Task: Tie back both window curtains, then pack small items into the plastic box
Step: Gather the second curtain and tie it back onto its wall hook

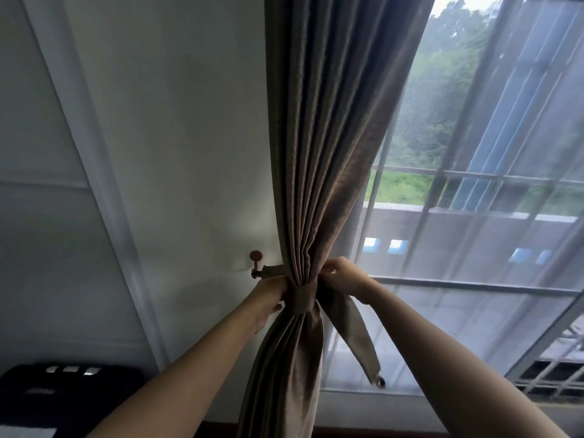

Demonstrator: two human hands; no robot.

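A brown curtain (319,159) hangs beside the window, gathered into a bundle at hand height. A matching fabric tie-back band (300,298) wraps around the gathered folds. One end of the band runs to a round-knobbed wall hook (256,263) on the left. The other end (354,336) hangs loose down to the right, with a small ring at its tip. My left hand (268,298) grips the bundle at the left side of the band. My right hand (341,278) pinches the band at the right side of the bundle.
A sheer white curtain (458,248) covers the window, with metal bars and a balcony wall behind it. A white wall with a moulding strip (104,184) fills the left. A dark object (63,393) sits at the lower left.
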